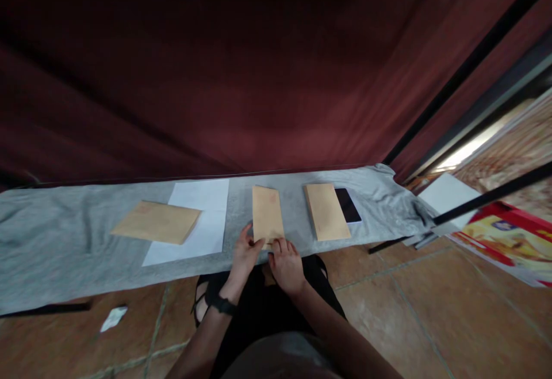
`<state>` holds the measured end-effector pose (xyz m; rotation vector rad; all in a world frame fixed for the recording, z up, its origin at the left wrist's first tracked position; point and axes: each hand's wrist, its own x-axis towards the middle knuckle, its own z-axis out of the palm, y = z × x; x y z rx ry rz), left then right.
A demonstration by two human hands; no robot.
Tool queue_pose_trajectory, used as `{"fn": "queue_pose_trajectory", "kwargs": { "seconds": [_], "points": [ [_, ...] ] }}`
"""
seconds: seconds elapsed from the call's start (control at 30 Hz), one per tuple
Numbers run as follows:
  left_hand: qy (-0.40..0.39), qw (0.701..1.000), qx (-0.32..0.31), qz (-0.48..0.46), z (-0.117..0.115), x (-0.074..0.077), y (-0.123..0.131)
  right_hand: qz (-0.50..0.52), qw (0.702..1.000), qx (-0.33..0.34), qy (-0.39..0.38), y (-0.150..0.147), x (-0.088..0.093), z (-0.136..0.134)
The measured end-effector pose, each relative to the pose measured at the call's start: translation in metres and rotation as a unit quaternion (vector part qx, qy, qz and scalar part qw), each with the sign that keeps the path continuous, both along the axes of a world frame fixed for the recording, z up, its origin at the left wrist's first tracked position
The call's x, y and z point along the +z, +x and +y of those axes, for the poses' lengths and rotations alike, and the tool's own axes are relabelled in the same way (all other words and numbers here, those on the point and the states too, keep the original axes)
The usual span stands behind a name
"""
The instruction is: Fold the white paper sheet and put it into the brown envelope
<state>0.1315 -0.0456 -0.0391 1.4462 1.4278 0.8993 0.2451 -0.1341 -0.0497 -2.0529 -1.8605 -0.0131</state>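
A brown envelope [267,212] lies upright in front of me on the grey cloth, near the cloth's front edge. My left hand [246,249] grips its lower left corner between thumb and fingers. At the envelope's lower right edge, my right hand [286,261] has its fingers curled together on the paper. A stack of brown envelopes [328,212] sits to the right, beside a dark tablet or phone [348,205] partly covered by it. To the left, more brown envelopes [156,222] rest slanted on white paper sheets [211,212].
The grey cloth [52,241] covers a long narrow table against a dark red curtain [259,91]. A black pole [495,192] and a red and yellow box [513,238] are at the right. A white scrap [114,318] lies on the tiled floor.
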Motion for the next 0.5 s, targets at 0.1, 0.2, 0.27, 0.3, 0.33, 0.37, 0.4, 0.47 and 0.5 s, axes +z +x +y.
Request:
{"fn": "queue_pose_trajectory", "kwargs": {
  "seconds": [0.1,0.2,0.27,0.3,0.33,0.37,0.4,0.47,0.5],
  "points": [
    [0.008,0.996,-0.042,-0.072,-0.006,0.013,0.016,0.130,0.990,-0.051,-0.015,0.006,0.011,0.008],
    [-0.007,0.987,-0.051,-0.152,-0.011,0.024,0.029,0.371,0.919,-0.126,0.033,0.024,0.017,0.017],
    [-0.023,0.986,-0.020,-0.163,-0.013,0.025,0.032,0.467,0.869,-0.153,0.064,0.035,0.017,0.023],
    [-0.034,0.986,-0.007,-0.162,-0.013,0.024,0.033,0.489,0.855,-0.159,0.071,0.039,0.017,0.025],
    [-0.046,0.986,-0.002,-0.161,-0.014,0.022,0.033,0.500,0.848,-0.159,0.075,0.040,0.016,0.027],
    [-0.059,0.985,-0.005,-0.162,-0.015,0.018,0.032,0.526,0.832,-0.158,0.080,0.039,0.015,0.028],
    [-0.076,0.984,-0.014,-0.164,-0.017,0.015,0.032,0.568,0.804,-0.155,0.085,0.036,0.013,0.029],
    [-0.102,0.980,-0.039,-0.166,-0.019,0.007,0.034,0.686,0.708,-0.142,0.093,0.027,0.008,0.028],
    [-0.109,0.979,-0.050,-0.166,-0.020,0.004,0.035,0.746,0.646,-0.134,0.092,0.022,0.005,0.027]
  ]
}}
